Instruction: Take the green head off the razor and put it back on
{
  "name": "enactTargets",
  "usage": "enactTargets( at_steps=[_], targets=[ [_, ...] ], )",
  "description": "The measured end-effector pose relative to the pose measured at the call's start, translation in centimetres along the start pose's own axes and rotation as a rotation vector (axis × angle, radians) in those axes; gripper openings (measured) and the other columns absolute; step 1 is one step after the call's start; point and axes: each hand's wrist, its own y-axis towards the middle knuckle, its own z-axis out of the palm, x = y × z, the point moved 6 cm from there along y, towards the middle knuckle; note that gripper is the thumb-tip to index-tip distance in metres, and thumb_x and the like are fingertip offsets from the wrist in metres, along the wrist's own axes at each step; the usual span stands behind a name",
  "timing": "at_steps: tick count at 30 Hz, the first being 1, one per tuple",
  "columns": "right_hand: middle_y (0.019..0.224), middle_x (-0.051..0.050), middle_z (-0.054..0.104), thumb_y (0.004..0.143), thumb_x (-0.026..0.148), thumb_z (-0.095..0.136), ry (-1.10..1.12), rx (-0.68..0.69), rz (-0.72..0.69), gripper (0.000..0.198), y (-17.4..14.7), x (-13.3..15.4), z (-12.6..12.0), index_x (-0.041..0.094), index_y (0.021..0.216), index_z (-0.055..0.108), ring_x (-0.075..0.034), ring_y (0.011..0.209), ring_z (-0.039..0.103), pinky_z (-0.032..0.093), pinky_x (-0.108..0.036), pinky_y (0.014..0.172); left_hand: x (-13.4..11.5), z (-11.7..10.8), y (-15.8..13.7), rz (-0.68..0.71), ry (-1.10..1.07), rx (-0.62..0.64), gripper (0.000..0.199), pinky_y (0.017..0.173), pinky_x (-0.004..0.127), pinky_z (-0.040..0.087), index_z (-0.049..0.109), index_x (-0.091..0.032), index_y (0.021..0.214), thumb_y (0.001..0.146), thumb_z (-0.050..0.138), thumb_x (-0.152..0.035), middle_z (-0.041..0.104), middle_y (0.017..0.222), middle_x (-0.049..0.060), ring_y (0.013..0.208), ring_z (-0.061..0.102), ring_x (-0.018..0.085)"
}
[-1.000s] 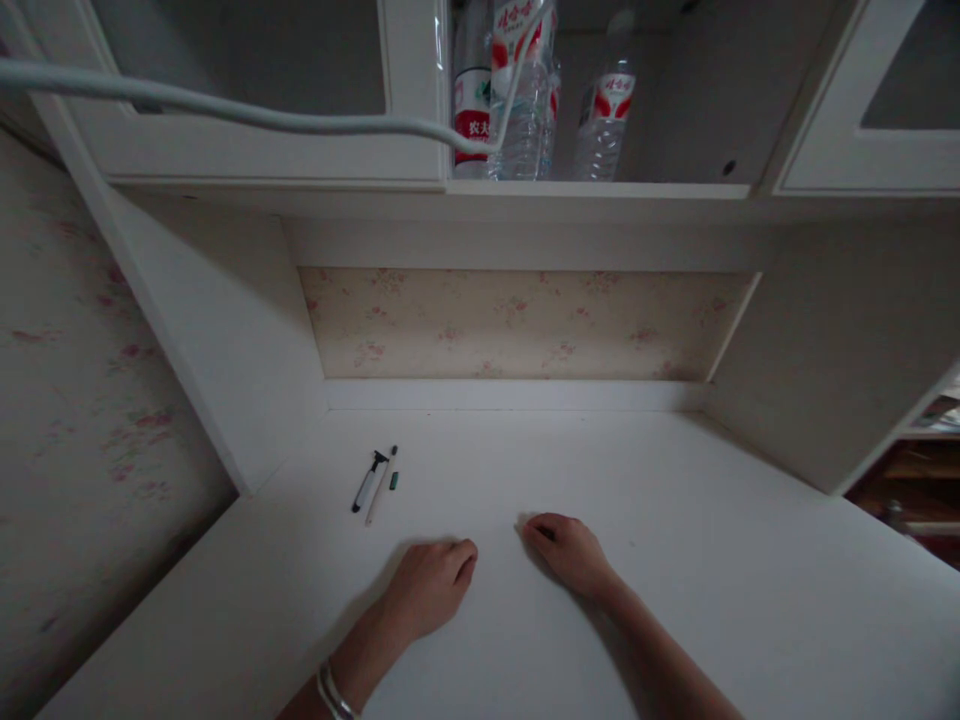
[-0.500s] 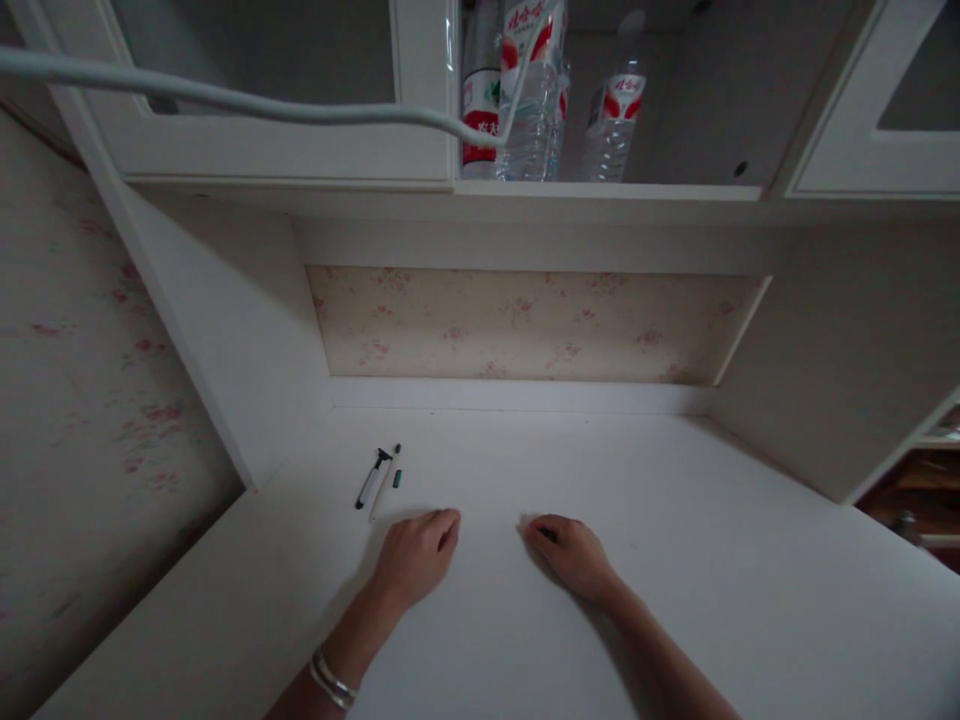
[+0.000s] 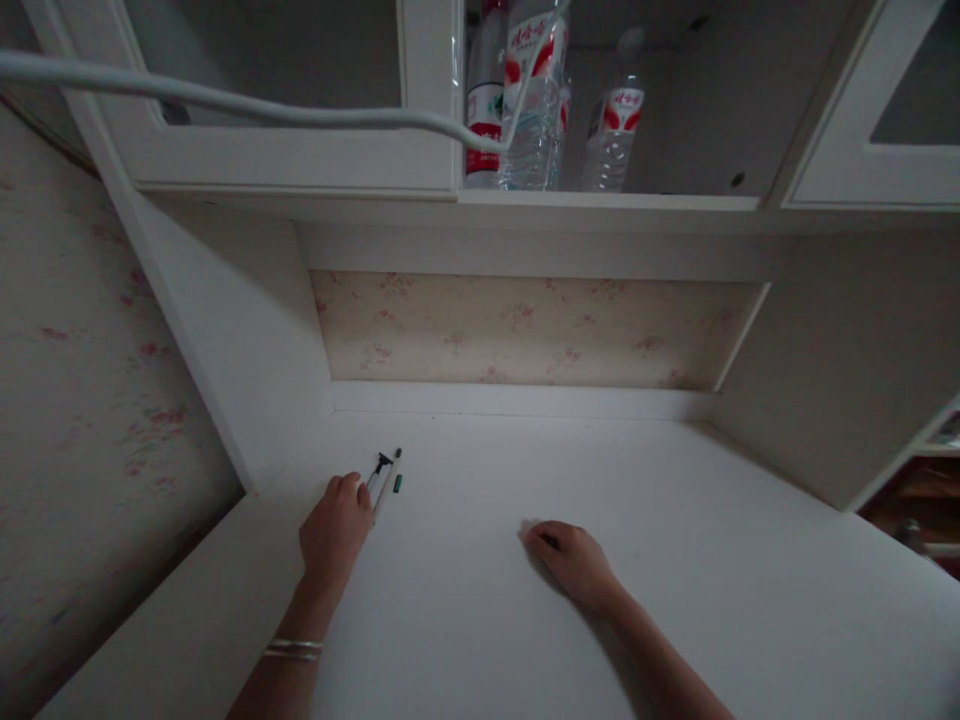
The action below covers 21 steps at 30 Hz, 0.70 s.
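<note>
My left hand (image 3: pixel 337 525) is over the handle of a razor (image 3: pixel 382 462) on the white tabletop. Its fingers curl around the handle, whose lower part they hide; the black razor head shows beyond the fingertips. Just right of this hand lies a thin white stick with a dark end (image 3: pixel 387 488), possibly a pencil. Beside the stick is a small green and dark cylinder (image 3: pixel 397 484) that looks like a battery. On the right, my right hand (image 3: pixel 571 560) rests on the tabletop in a loose fist, with nothing visible in it.
The white tabletop (image 3: pixel 465 600) ends at a low back ledge. Overhead, a cabinet shelf (image 3: pixel 675 203) holds several plastic bottles (image 3: pixel 534 110). A pale cable-like bar (image 3: pixel 300 112) crosses the upper left. Side panels (image 3: pixel 225 330) bound the desk.
My left hand has moved left and slightly forward from the tabletop's middle onto the razor's handle. The right hand stays in place. The view has tipped slightly upward.
</note>
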Motion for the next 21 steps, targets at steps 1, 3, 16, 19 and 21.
enactTargets(
  at_steps=[1, 3, 16, 19, 21],
  targets=[
    [0.084, -0.001, 0.071, 0.089, 0.042, 0.044, 0.003, 0.0, -0.008, 0.032, 0.0, 0.0, 0.0, 0.027, 0.082, 0.071, -0.018, 0.074, 0.064, 0.038, -0.023, 0.061, 0.1, 0.3, 0.1, -0.001, 0.008, 0.025, 0.03, 0.052, 0.026, 0.035, 0.057, -0.018, 0.108, 0.092, 0.035, -0.03, 0.06, 0.102, 0.007, 0.075, 0.061, 0.019],
    [0.085, -0.001, 0.071, 0.089, 0.042, 0.044, -0.002, -0.005, -0.009, 0.031, -0.1, 0.1, -0.1, 0.027, 0.083, 0.071, -0.018, 0.074, 0.064, 0.037, -0.023, 0.061, 0.2, 0.8, 0.0, 0.009, 0.026, 0.075, 0.029, 0.053, 0.026, 0.036, 0.059, -0.018, 0.105, 0.092, 0.035, -0.029, 0.059, 0.1, 0.008, 0.077, 0.061, 0.019],
    [0.079, -0.002, 0.07, 0.089, 0.045, 0.044, -0.001, 0.008, 0.024, 0.034, 0.0, 0.0, -0.1, 0.025, 0.08, 0.07, -0.018, 0.071, 0.063, 0.038, -0.023, 0.059, 1.0, 3.6, -0.3, -0.009, 0.008, 0.323, 0.033, 0.063, 0.032, 0.045, 0.062, -0.014, 0.089, 0.091, 0.034, -0.031, 0.062, 0.093, 0.01, 0.076, 0.064, 0.025],
    [0.08, -0.002, 0.071, 0.089, 0.045, 0.044, 0.013, 0.009, 0.026, 0.034, -0.1, 0.0, -0.2, 0.025, 0.08, 0.071, -0.019, 0.071, 0.063, 0.038, -0.023, 0.06, 1.4, 3.9, -0.2, -0.022, -0.017, 0.304, 0.035, 0.065, 0.034, 0.045, 0.062, -0.011, 0.087, 0.091, 0.033, -0.029, 0.062, 0.092, 0.013, 0.078, 0.064, 0.027],
    [0.081, -0.002, 0.071, 0.089, 0.044, 0.044, 0.018, 0.007, 0.029, 0.034, -0.1, 0.0, -0.2, 0.025, 0.08, 0.071, -0.019, 0.072, 0.063, 0.039, -0.024, 0.06, 1.7, 4.2, -0.3, -0.048, -0.018, 0.288, 0.035, 0.064, 0.035, 0.046, 0.061, -0.008, 0.088, 0.091, 0.032, -0.027, 0.061, 0.091, 0.016, 0.077, 0.064, 0.029]
  ],
)
